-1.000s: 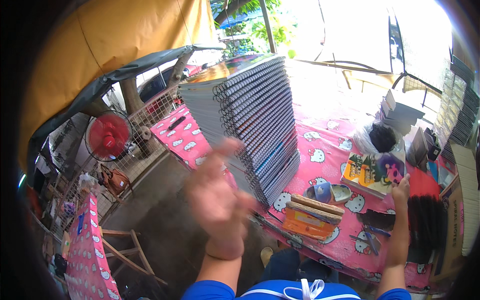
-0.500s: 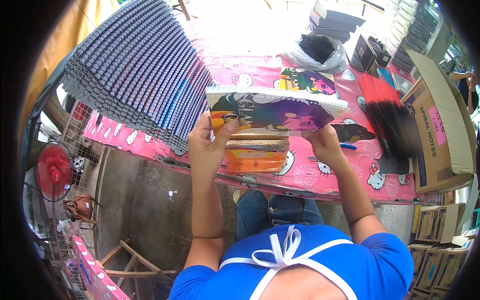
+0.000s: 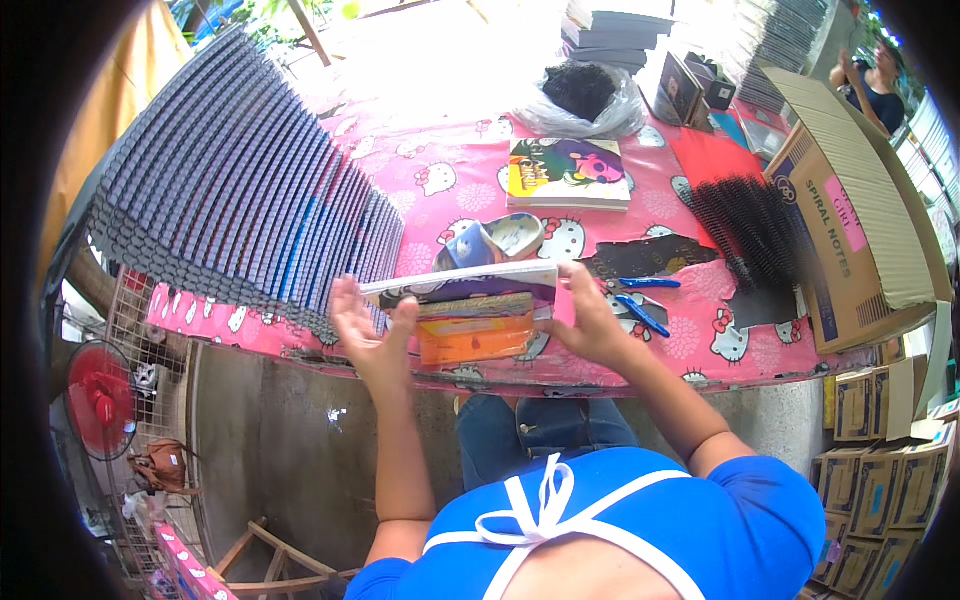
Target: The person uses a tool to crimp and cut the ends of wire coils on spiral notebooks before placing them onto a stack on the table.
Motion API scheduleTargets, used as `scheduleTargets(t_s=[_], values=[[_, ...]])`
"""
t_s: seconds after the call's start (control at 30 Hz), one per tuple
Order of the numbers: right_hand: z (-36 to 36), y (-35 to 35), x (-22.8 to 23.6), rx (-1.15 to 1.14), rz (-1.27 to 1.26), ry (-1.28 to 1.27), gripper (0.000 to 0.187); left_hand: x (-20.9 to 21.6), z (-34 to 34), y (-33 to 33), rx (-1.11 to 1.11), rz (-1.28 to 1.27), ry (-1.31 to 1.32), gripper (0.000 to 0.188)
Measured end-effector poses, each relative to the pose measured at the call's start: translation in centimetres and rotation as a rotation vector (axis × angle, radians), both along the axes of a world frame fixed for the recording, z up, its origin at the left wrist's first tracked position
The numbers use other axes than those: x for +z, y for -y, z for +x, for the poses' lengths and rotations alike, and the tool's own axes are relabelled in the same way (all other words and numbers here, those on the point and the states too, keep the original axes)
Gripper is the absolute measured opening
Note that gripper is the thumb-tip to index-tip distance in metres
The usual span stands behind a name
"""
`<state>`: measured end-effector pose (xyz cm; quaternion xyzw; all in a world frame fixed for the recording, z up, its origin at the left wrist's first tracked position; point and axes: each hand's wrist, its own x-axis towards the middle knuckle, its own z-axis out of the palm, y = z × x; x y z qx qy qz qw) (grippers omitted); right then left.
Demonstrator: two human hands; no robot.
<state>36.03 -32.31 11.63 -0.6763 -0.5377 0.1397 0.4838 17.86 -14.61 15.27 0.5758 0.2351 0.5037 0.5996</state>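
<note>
A stack of loose-looking pages with a dark, colorful printed cover [image 3: 450,288] stands tilted between my hands, its white top edge facing up. My right hand [image 3: 592,318] grips its right end, thumb in front and fingers behind. Against the left end rests my left hand [image 3: 375,330], its fingers stretched and thumb apart, slightly blurred. Directly below the pages sits an orange block [image 3: 478,338] with a worn top, near the table's front edge. Just behind the pages lies a blue and pale slipper-shaped thing [image 3: 490,240]. Blue-handled pliers [image 3: 642,308] lie right of my right hand.
Spiral-bound notebooks [image 3: 240,190] rise in a tall stack at left. Farther back lies a stack with a matching cover [image 3: 568,172], near a plastic bag of black material [image 3: 582,95]. Black spiral coils [image 3: 745,235] and a cardboard box [image 3: 850,230] occupy the right. Another person [image 3: 880,90] stands beyond.
The pages have come down and nearer, now tilted so their top edge shows. My left hand's fingers have spread from their grip. The pliers and slipper-shaped thing have come into sight.
</note>
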Motion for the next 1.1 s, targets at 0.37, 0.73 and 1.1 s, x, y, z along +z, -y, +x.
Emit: scheduleTargets(t_s=[0.37, 0.73, 1.1], values=[[12.6, 6.6, 3.1, -0.604, 0.072, 0.182, 0.034, 11.4, 2.6, 6.6, -0.364, 0.566, 0.332, 0.011], [20.3, 10.8, -0.2, -0.762, -0.050, 0.127, 0.025, 14.1, 8.5, 17.2, -1.164, 0.093, 1.385, 0.020], [24.0, 10.6, -1.8, -0.886, -0.614, 0.623, 0.028, 12.8, 8.9, 15.0, -1.236, -0.003, 1.255, 0.032]])
